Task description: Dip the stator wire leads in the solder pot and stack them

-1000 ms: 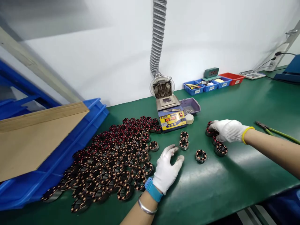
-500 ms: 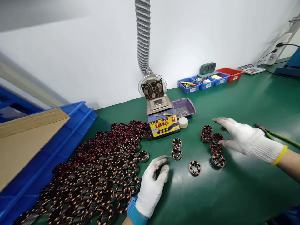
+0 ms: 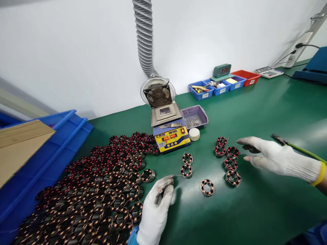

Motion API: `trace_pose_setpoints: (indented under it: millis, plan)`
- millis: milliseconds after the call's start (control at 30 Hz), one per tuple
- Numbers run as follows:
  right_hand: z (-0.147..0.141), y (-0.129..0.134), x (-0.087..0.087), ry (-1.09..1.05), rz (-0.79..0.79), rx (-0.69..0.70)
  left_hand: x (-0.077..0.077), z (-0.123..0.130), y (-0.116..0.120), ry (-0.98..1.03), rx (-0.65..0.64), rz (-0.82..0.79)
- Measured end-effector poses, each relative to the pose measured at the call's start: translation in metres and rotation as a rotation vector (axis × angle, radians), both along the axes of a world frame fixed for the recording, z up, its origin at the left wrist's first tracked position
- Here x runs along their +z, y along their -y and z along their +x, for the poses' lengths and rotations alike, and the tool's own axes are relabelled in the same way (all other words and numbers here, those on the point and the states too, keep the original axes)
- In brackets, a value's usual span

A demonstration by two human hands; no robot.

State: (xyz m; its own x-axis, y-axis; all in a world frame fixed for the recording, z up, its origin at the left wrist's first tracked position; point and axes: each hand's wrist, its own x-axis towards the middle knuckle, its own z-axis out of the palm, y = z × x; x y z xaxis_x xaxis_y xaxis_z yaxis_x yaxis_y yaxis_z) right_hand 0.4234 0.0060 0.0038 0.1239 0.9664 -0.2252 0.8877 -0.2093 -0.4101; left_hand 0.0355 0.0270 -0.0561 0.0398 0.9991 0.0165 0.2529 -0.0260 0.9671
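Observation:
My left hand (image 3: 156,207), in a white glove, hovers between the pile and two coil-wound motor stators (image 3: 186,170). Its fingers are bent, with a gap from the thumb and nothing visible in them. A thin wire from the nearer of these stators reaches close to its fingertips; I cannot tell whether they touch. My right hand (image 3: 270,154), gloved too, is open just right of a cluster of several stators (image 3: 233,152), thumb and fingers apart. A single copper-coloured stator (image 3: 207,187) lies between the hands. Left of my left hand spreads a large pile of stators (image 3: 102,190).
Behind the stators stands a yellow-and-blue solder pot (image 3: 172,139) with a fan and a grey hose (image 3: 144,37). Beside it are a purple tray (image 3: 205,117) and a white round block (image 3: 194,134). Green-handled cutters (image 3: 296,147) lie right; a blue crate (image 3: 76,132) stands left.
The view has shifted, so most things sit further left. My right hand has drawn back slightly from the stator cluster. My left hand's thumb and fingers have come closer together. The stators lie as before.

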Motion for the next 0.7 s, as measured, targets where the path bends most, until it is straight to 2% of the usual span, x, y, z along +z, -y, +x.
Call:
trace_pose_setpoints:
  millis: [100,167,300,500,700]
  plan:
    - [-0.029,-0.009,0.008,0.177,0.064,0.141,-0.001,0.0,-0.001,-0.005,-0.007,-0.001]
    - [-0.05,-0.015,0.013,0.357,0.015,0.239,-0.001,-0.001,-0.001,-0.008,-0.018,0.017]
    - [-0.077,-0.027,0.021,0.568,-0.145,0.248,-0.003,-0.002,-0.002,-0.038,-0.061,0.049]
    - [-0.079,-0.04,0.027,0.462,-0.187,0.305,-0.007,-0.002,-0.003,-0.063,-0.124,0.066]
    - [-0.101,-0.05,0.032,0.436,-0.176,0.187,-0.016,-0.006,-0.004,-0.068,-0.13,-0.007]
